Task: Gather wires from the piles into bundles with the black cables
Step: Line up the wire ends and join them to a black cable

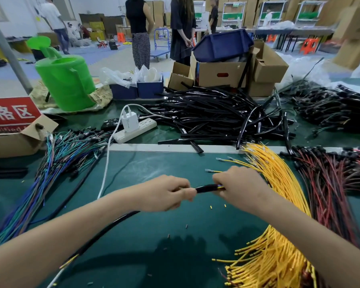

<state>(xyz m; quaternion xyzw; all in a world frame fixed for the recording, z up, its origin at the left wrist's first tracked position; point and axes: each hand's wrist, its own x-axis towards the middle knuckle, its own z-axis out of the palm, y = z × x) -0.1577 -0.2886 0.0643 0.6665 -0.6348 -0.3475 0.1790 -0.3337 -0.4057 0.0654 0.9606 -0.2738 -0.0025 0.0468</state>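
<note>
Head view: left hand [164, 194] grips a black cable [206, 188] over the near surface [154, 167], steadying its mouth, likely so the right hand [239, 188], pinching yellow wires [221, 187] beside the yellow pile [274, 175], can feed them in.

Reaching in bare-armed from either side to meet at the black cable [206, 188]. Pinching it on the left with the left hand [166, 194], fingers curled, knuckles up. Gripping its right end with the right hand [240, 187], fingers curled under.
</note>
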